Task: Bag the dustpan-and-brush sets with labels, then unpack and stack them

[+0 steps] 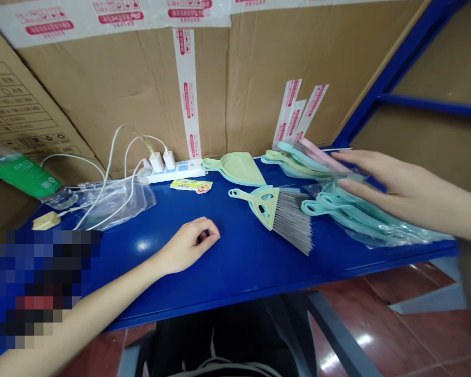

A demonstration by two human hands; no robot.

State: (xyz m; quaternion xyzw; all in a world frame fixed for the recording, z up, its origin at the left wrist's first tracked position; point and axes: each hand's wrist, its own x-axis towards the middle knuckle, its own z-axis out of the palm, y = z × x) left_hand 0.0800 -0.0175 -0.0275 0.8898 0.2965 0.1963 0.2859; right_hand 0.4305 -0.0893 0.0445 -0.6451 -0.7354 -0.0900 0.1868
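My left hand point(190, 243) rests on the blue tabletop with its fingers curled together and nothing seen in them. Over the right end of the table, my right hand point(392, 183) reaches in slightly blurred, fingers stretched and thumb apart, above wrapped teal dustpans and brushes point(349, 214). Between the hands lie stacked small brushes point(269, 207) with green and blue handles and grey bristles. Behind them sits a green dustpan point(241, 167) stacked on a blue one. Further right, a pile of green, blue and pink dustpans point(298, 159) leans near the cardboard, partly behind my right fingers.
A white power strip point(184, 169) with plugged chargers and cables runs along the back. Near it are a yellow label card point(192, 185), clear plastic bags point(118, 201) and a green-labelled bottle point(27, 175). Large cardboard point(141, 94) walls the back; a blue frame point(427, 104) stands right.
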